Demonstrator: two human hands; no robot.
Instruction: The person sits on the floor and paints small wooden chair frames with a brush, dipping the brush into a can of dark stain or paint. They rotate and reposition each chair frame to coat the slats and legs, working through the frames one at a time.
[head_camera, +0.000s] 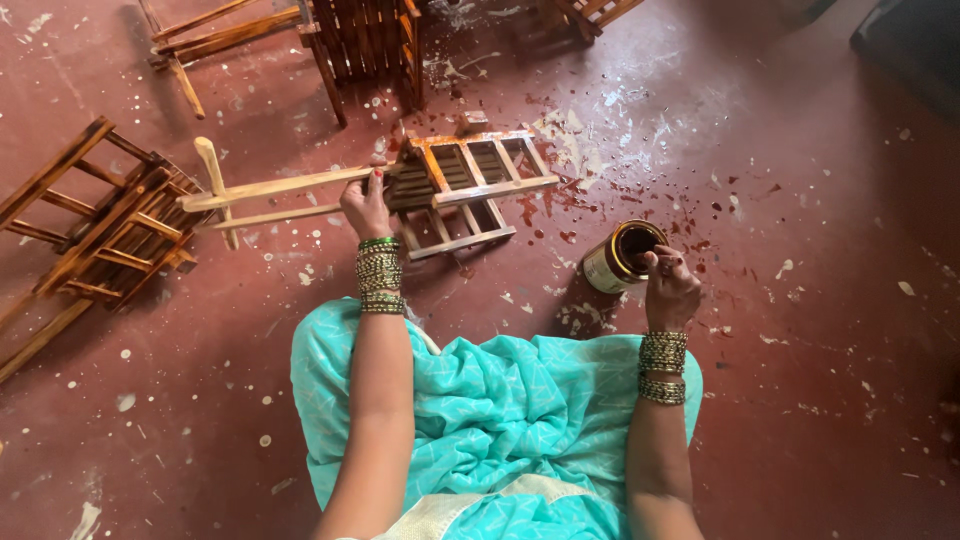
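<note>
My left hand (366, 207) grips a long pale leg of a small slatted wooden rack (455, 185) lying tilted on the floor in front of me; part of its frame is stained orange-brown. My right hand (670, 288) rests at the rim of an open tin can (620, 256) of dark stain, tilted toward me, fingers closed at its mouth; whether they hold a cloth or brush is hidden. Both wrists carry stacks of bangles. Turquoise cloth covers my lap.
Stained wooden racks lie at the left (95, 225) and at the top centre (365, 45); another piece shows at the top right (595, 12). The red floor is spattered with white and dark brown spots around the can.
</note>
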